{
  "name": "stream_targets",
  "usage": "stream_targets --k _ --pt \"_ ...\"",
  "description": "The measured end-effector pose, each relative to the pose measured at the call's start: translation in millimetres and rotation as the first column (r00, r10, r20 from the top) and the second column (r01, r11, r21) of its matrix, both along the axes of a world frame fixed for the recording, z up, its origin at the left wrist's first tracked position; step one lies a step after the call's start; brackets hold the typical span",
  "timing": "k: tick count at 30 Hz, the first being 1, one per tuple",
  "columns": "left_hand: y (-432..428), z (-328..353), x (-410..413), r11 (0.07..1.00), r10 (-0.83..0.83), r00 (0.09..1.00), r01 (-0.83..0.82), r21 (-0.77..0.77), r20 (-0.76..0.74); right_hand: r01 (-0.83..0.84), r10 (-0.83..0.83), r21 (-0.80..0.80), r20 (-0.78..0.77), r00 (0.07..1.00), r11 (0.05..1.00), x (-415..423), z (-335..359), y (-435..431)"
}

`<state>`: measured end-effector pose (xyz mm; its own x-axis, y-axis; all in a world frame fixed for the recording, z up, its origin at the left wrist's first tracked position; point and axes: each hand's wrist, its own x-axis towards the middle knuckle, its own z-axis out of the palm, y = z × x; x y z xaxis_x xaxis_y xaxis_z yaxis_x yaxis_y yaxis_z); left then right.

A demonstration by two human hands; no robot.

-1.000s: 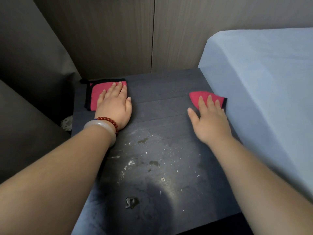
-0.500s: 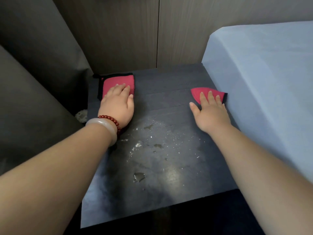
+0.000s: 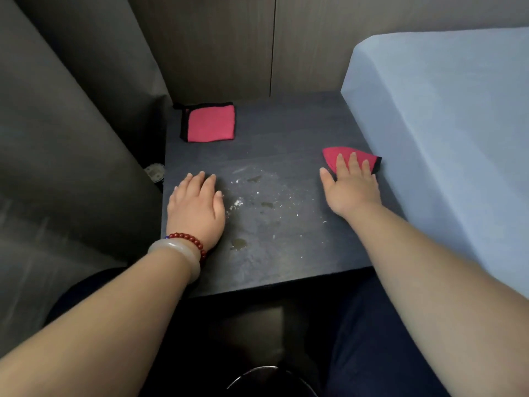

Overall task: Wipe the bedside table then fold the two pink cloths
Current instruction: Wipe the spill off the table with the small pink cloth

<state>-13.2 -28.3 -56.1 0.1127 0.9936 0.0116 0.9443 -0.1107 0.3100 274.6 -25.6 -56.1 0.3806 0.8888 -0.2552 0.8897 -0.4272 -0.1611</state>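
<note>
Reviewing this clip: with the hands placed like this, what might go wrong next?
1. The left hand rests bare on the table beside the wet spots and crumbs; it may smear them.
2. The right hand presses a pink cloth close to the bed; a wipe that way might push dirt onto it.

a bedroom: a dark bedside table point(image 3: 286, 133) stands against a blue-sheeted bed point(image 3: 443, 116).

To our right we see a pale blue bed point(image 3: 443, 124), behind it a wood-panelled wall point(image 3: 315, 38), and left a grey fabric surface point(image 3: 57, 124) with a small round object point(image 3: 154, 171), perhaps a floor fitting, beside it.
</note>
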Motion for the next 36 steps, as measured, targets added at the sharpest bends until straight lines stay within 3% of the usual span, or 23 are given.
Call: stream_targets --k 7,13,17,20,25,31,36 --pt "-14.4 -3.9 -6.0 0.999 -0.014 0.998 0.012 -0.038 -0.058 -0.150 0.150 0.083 0.014 0.989 0.985 -45.5 -0.9 -82.2" --pt "-13.7 -3.0 -6.1 0.997 -0.022 0.999 0.018 -0.076 -0.046 0.068 -0.068 0.037 -0.003 0.998 0.997 -0.6 0.5 -26.0" --pt "-14.4 -4.6 -5.6 0.998 -0.011 0.999 0.009 -0.057 -0.040 -0.137 0.138 0.113 0.002 0.990 0.984 -65.1 -2.4 -79.5" --pt "-13.8 -6.6 -5.5 0.999 -0.012 0.999 0.011 -0.046 -0.036 -0.211 0.207 0.159 0.040 0.977 0.964 -45.6 -1.6 -82.9" --pt "-13.0 -6.9 -6.0 0.998 -0.018 0.998 0.015 -0.061 -0.055 0.067 -0.068 0.038 0.033 0.997 0.997 25.0 -3.3 -18.3" --pt "-13.4 -7.4 -4.6 0.999 -0.001 0.999 -0.001 -0.041 -0.047 -0.237 0.263 0.289 -0.055 0.963 0.928 -59.4 -12.8 -82.9" --pt "-13.4 -8.7 -5.0 0.999 -0.007 0.999 0.006 -0.040 -0.044 0.077 -0.073 0.080 -0.052 0.996 0.994 33.2 -10.8 -41.4"
